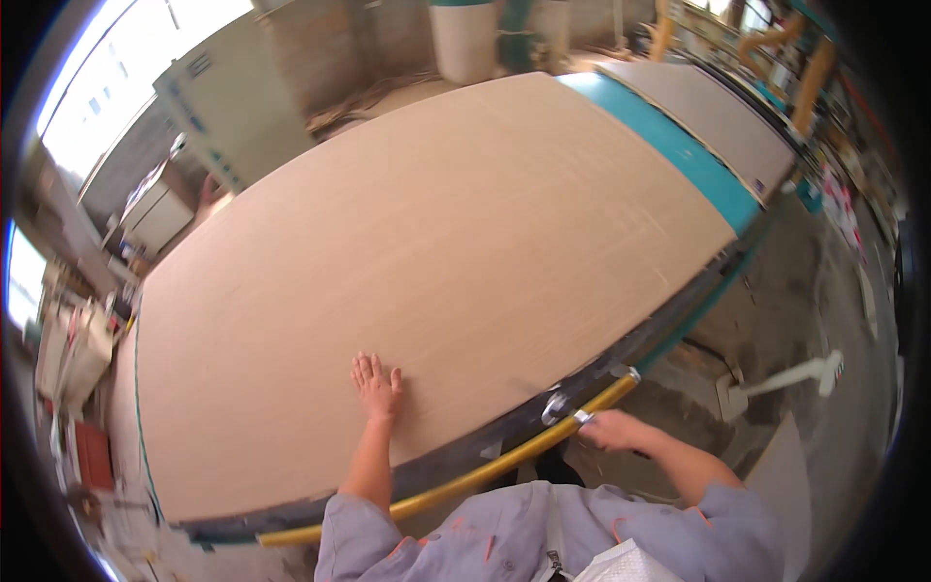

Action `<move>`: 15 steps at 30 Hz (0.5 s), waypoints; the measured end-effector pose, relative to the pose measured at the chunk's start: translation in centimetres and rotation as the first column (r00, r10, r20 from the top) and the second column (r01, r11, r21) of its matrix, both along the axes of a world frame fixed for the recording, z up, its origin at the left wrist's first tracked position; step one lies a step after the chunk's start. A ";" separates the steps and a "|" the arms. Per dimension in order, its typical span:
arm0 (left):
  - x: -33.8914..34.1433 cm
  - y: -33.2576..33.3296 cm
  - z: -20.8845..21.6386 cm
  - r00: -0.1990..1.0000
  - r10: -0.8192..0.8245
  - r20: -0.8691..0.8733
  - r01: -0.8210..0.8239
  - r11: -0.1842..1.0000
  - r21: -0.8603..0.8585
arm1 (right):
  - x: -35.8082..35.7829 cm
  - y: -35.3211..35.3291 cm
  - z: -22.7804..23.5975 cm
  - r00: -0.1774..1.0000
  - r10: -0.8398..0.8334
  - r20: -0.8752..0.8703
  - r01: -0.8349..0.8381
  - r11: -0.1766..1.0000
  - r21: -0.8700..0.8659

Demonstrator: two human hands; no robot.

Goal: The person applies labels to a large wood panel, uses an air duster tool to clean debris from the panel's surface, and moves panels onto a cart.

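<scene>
A large light-brown sheet of board (417, 233) lies flat across the machine table in front of me. My left hand (376, 388) rests palm down on it near the front edge, fingers stretched out. Along that edge runs a yellow bar (524, 452), close to my body. My right hand (611, 431) is closed beside the bar's right part, around a handle with a silver end (584, 417); its kind is hard to make out. Just left of it, on the dark table edge (504, 427), sits a round silver fitting (554, 408).
A teal table strip (669, 145) shows right of the board, with another panel (708, 112) beyond it. A white arm-shaped part (786, 380) stands at right. A pale cabinet (233, 116) stands behind the table, and a red box (94, 456) is at far left.
</scene>
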State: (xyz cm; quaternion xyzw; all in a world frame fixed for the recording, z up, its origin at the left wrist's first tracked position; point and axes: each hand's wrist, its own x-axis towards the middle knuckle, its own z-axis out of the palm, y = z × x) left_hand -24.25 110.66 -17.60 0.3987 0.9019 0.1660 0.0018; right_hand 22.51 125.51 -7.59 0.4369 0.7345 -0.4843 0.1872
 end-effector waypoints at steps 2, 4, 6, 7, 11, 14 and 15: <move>-3.1 -8.4 0.1 0.979 0.192 -0.063 -0.194 0.980 -0.031 | 1.9 5.7 -2.1 0.894 -0.437 -0.093 0.432 0.899 -0.075; -4.5 -15.9 0.3 0.936 0.350 -0.049 -0.352 0.934 -0.060 | 2.6 10.9 -3.2 0.593 -0.764 -0.255 0.765 0.633 -0.119; -5.0 -21.8 0.3 0.869 0.493 -0.040 -0.494 0.864 -0.100 | -1.5 12.1 -5.0 0.466 -0.831 -0.306 0.832 0.528 -0.168; -5.0 -23.6 0.2 0.865 0.500 -0.042 -0.501 0.857 -0.117 | -5.0 11.0 -5.3 0.557 -0.766 -0.320 0.771 0.621 -0.143; -4.7 -25.4 0.7 0.862 0.504 -0.058 -0.507 0.852 -0.128 | -21.4 -5.6 -4.8 0.988 0.051 -0.144 -0.069 0.991 -0.119; -4.8 -25.7 0.9 0.863 0.500 -0.071 -0.505 0.858 -0.090 | -25.8 -12.7 -0.7 0.679 0.696 -0.234 -0.673 0.717 0.182; -4.7 -25.1 1.1 0.881 0.469 -0.069 -0.473 0.878 -0.077 | -25.8 -12.5 -0.5 0.659 0.711 -0.244 -0.684 0.702 0.199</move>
